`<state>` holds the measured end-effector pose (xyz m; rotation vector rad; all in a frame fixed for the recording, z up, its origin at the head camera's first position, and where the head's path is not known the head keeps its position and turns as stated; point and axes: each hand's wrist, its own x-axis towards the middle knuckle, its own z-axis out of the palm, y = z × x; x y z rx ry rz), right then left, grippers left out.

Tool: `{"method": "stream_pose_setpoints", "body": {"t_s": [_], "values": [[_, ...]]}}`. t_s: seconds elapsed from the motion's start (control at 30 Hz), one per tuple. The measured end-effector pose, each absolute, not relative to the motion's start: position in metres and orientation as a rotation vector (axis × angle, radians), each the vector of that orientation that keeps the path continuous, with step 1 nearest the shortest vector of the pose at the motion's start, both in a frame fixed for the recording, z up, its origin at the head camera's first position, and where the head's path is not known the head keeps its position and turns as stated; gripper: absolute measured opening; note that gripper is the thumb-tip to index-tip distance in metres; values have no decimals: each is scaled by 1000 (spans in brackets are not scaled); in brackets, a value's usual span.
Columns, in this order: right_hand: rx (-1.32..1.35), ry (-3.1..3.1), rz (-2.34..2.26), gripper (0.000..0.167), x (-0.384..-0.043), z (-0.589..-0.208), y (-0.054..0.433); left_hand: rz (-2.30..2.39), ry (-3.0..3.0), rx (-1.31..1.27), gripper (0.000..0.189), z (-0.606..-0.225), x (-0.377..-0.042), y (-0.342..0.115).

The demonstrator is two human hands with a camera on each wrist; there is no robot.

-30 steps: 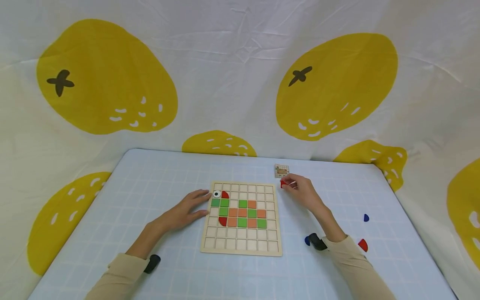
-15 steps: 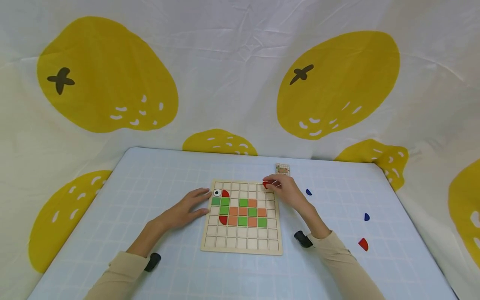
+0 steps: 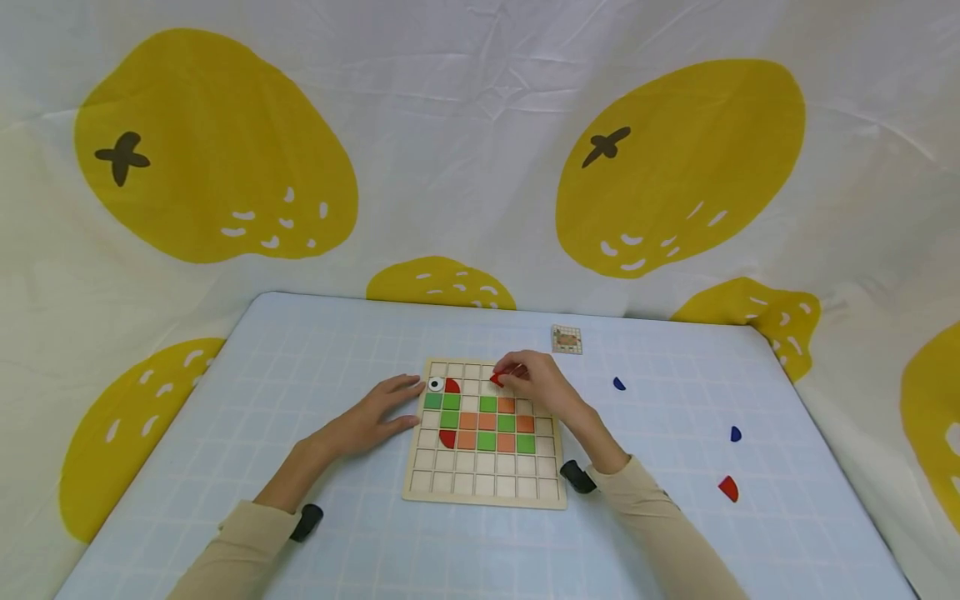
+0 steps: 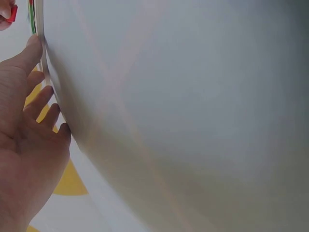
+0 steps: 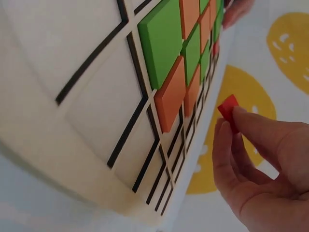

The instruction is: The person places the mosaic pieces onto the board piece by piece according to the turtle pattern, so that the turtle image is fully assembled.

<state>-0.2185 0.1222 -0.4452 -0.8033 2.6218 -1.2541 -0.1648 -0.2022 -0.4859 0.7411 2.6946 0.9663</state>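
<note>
A square wooden grid board lies mid-table with green tiles and orange tiles in its cells. Near its far left corner sit a white eye tile and a red quarter-circle tile; another red tile lies lower down. My right hand pinches a red tile between thumb and fingertips, above the far rows of the board. My left hand rests at the board's left edge, fingers spread, thumb and fingertips along the rim in the left wrist view.
A small pattern card lies beyond the board's far right corner. To the right are two loose blue half-round tiles, one nearer blue tile and one farther out, plus a red quarter-circle tile. A patterned cloth hangs behind the table.
My right hand has carried the red tile leftward from beside the board's far right corner to over its far rows. The blue tile near the card has come into view. My left hand stays put.
</note>
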Motion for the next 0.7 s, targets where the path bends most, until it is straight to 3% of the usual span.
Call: {"method": "stream_pose_setpoints", "body": {"t_s": [0.33,0.7], "values": [[-946,2507,-1211,16,-216,-449,102,973,2685,719,61,-484,-165,-201],[-1033,2448,-1190,9,-216,-453,87,970,2683,703,61,-484,-165,-201]]}}
